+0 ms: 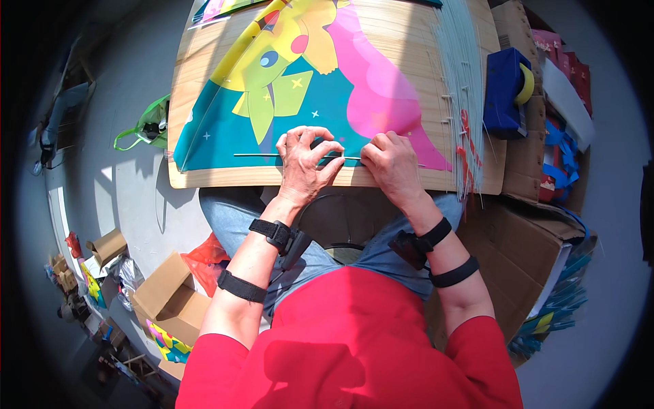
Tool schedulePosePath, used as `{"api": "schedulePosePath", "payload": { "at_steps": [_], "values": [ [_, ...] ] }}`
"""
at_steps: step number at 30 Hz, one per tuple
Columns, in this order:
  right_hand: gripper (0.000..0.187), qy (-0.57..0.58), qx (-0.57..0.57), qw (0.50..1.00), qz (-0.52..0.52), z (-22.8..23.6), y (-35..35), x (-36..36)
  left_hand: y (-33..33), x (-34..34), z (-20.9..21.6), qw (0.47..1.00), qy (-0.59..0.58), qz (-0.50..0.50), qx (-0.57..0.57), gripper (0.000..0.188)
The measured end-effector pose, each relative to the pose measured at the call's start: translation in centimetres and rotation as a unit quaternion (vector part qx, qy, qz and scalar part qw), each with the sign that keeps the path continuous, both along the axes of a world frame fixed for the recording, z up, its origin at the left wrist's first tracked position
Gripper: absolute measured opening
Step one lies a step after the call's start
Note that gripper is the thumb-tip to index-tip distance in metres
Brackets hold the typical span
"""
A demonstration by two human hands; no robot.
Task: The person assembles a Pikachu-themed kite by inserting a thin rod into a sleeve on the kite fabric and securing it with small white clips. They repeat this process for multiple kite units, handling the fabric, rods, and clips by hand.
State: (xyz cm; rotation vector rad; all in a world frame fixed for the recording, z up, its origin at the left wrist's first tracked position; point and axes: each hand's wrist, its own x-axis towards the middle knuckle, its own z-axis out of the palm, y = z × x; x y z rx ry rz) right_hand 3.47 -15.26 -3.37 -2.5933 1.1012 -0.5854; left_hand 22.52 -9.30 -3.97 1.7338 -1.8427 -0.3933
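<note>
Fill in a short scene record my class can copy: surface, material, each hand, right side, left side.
Surface: wooden table
Material: printed sheet in teal, yellow and pink
Left hand: fingers at a thin rod over the sheet's near edge
Right hand: pinching the same rod
Right side: bundle of pale rods, blue tape dispenser
Left side: green bag

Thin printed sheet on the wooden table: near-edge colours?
Printed sheet: teal, then pink at its right end; head view.

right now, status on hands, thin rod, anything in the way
Left hand at thin rod, grip unclear; right hand pinching it. Rod lies along near edge of printed sheet. Bundled pale rods right of sheet, apart from both hands.
</note>
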Motion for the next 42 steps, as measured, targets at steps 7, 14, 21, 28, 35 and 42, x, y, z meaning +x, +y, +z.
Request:
{"api": "schedulePosePath", "payload": {
  "at_steps": [7, 14, 21, 28, 35, 42],
  "values": [
    [0.009, 0.035, -0.005, 0.999, -0.014, -0.2, -0.1, -0.6, -0.2, -0.1, -0.1, 1.000, 0.011, 0.003, 0.006, 0.017],
    [0.007, 0.035, 0.003, 0.999, -0.025, 0.0, -0.2, -2.3, -0.1, 0.0, -0.1, 1.000, 0.001, 0.000, 0.008, 0.018],
    [0.008, 0.019, 0.007, 0.999, -0.032, -0.1, -0.2, -2.5, -0.2, 0.0, -0.1, 1.000, -0.001, -0.003, 0.007, 0.017],
    [0.010, 0.014, 0.015, 0.999, -0.036, 0.1, -0.2, -2.4, -0.2, 0.0, 0.0, 1.000, 0.003, -0.002, 0.012, 0.017],
    [0.010, 0.012, 0.037, 0.999, -0.033, 0.4, -0.3, -2.4, -0.1, -0.1, -0.1, 1.000, 0.018, 0.008, 0.002, 0.017],
    [0.011, 0.018, 0.042, 0.999, -0.024, 1.1, -0.3, -2.1, -0.1, 0.0, -0.3, 1.000, 0.025, 0.012, -0.006, 0.015]
  ]
}}
